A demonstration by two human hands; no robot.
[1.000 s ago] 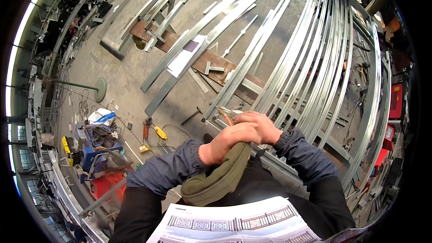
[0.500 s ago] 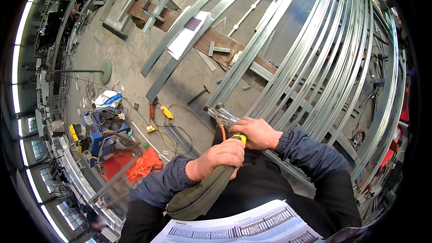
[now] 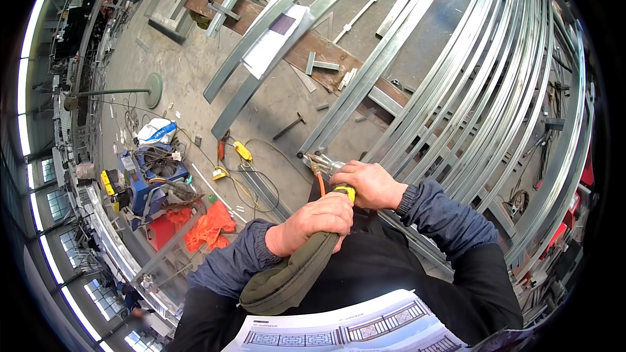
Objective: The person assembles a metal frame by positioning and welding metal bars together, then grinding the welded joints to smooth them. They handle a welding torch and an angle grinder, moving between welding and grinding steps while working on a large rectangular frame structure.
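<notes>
Head view: left hand (image 3: 317,220) is wrapping its fingers tight around an olive-green strap (image 3: 290,277) and the yellow-tipped tool handle (image 3: 345,191). Right hand (image 3: 370,182) is lying just beside it, fingers curled over the tool's metal head (image 3: 319,160) against the galvanised steel rails (image 3: 469,104). Printed drawing sheet (image 3: 365,329) is showing below.

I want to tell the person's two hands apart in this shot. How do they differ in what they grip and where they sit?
The left hand is a closed fist round an olive-green fabric roll; the right hand wraps the yellow-and-orange-handled tool. The left hand sits nearer the body, the right hand farther out by the steel rails. Both are bare, with blue sleeves.
</notes>
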